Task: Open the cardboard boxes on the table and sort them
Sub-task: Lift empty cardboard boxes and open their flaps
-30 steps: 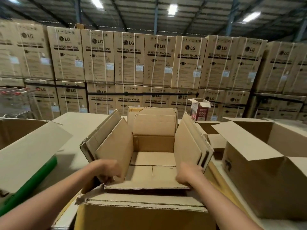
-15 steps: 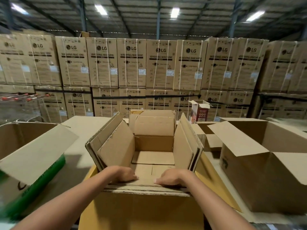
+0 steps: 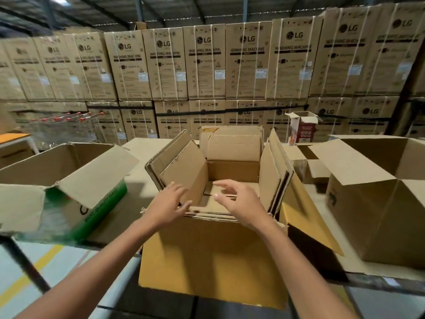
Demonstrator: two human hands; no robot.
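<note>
**Light, stiff cardboard**

The cardboard box (image 3: 232,171) sits on the bench (image 3: 141,157) at 12 o'clock. The left hand (image 3: 169,204) and right hand (image 3: 242,203) hover at its near rim, fingers spread, holding nothing. It is probably light and rigid — pinch the side flaps at 9 and 3.

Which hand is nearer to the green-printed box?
Left. The left hand is at the near left corner of the middle box, beside the green-printed box; the right hand is farther right, over the opening.
</note>
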